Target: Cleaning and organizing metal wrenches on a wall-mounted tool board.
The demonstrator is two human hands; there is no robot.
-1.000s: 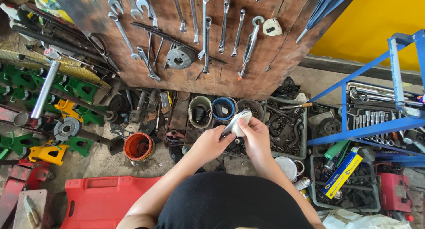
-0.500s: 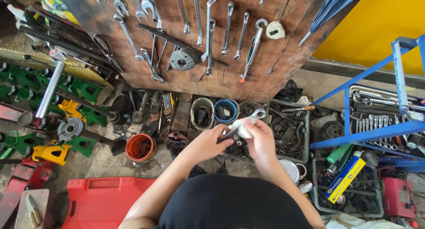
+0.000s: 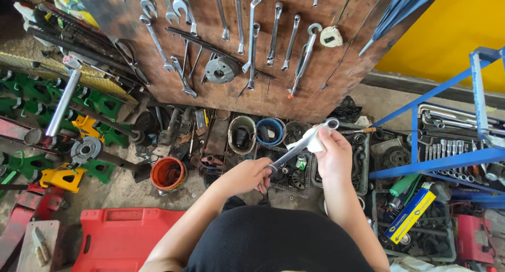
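Tilted steel wrench (image 3: 302, 144), white rag (image 3: 314, 141) around it

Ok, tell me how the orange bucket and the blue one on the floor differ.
The orange bucket stands left, apart on bare floor; the blue bucket sits farther right, against the wooden tool board, pressed beside a grey one. Orange looks slightly smaller. Both are round, open-topped and hold dark parts.

The person wears a black top (image 3: 273, 240). Both arms are bare, with no sleeves, gloves or rings showing.
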